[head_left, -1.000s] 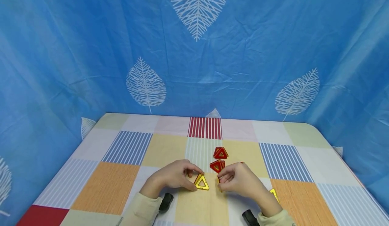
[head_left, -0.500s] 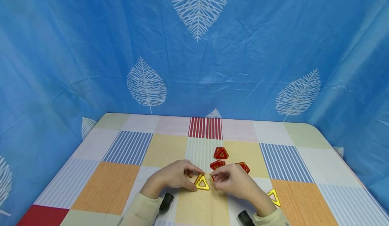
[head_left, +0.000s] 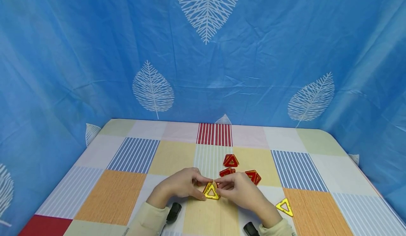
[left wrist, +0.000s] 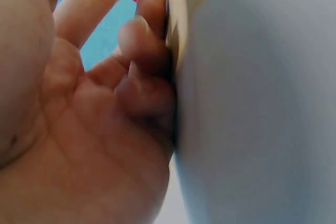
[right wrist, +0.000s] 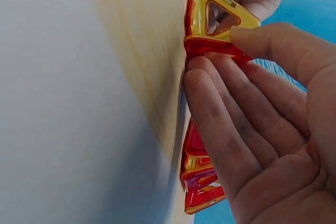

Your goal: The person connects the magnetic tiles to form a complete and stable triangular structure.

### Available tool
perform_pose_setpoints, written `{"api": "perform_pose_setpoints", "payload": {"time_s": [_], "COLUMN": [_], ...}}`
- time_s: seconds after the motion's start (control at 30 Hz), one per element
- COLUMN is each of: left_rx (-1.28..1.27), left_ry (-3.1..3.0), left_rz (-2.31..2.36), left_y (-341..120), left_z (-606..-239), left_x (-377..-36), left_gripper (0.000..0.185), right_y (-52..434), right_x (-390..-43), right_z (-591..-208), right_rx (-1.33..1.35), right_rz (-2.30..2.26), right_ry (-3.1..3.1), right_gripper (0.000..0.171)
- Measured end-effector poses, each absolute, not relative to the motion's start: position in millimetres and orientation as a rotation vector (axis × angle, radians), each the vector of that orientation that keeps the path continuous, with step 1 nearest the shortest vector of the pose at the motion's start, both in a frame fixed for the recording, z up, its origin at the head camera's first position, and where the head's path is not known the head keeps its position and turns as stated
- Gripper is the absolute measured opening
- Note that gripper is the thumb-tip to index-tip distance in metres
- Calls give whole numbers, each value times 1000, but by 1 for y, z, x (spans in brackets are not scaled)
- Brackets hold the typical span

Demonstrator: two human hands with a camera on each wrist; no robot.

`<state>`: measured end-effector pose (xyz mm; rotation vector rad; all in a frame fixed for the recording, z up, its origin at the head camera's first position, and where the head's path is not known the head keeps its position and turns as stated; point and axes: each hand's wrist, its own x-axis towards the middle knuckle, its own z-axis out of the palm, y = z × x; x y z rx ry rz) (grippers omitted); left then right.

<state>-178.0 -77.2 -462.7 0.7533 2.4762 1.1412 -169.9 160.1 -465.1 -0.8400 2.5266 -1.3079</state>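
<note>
In the head view a yellow triangular magnetic tile (head_left: pixel 211 197) leans upright between both hands near the table's front. My left hand (head_left: pixel 179 186) grips the left side of this small pyramid, thumb low and index finger at the top. My right hand (head_left: pixel 241 191) pinches its right side. The right wrist view shows the yellow face joined to a red triangular tile (right wrist: pixel 202 47), my right thumb on the yellow edge and fingertips against the red one. The left wrist view shows mostly my left palm (left wrist: pixel 100 140) and curled fingers; its hold is hidden there.
Behind my hands stand red tile pyramids: one at the back (head_left: pixel 231 161), one closer (head_left: pixel 226 172) partly hidden by my right hand, and one to the right (head_left: pixel 253 176). A loose yellow triangle (head_left: pixel 284 212) lies right of my right wrist. A blue curtain (head_left: pixel 203 88) borders the patchwork-covered table (head_left: pixel 104 193).
My right hand has moved left with its tile until it meets the tiles in my left hand. The left hand has stayed put. The loose yellow triangle is now fully uncovered.
</note>
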Motion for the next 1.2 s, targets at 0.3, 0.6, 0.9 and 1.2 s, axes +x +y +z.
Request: {"api": "perform_pose_setpoints", "payload": {"time_s": [0.3, 0.6, 0.9, 1.2], "left_rx": [705, 717, 747, 768], "left_ry": [2503, 2523, 2518, 2468], "left_rz": [1125, 1100, 1104, 1130], "left_y": [-75, -75, -76, -77], "left_z": [-461, -463, -464, -463], "left_x": [-176, -176, -178, -179], "left_gripper": [49, 48, 48, 47], "right_y": [159, 160, 160, 157], "right_x": [-168, -169, -169, -168], "right_z": [-464, -466, -467, -467], "right_rx": [-790, -787, -818, -819], "right_rz": [-1337, -1328, -1311, -1252], "right_ry": [2502, 2502, 2488, 2521], "right_gripper": [22, 21, 24, 26]}}
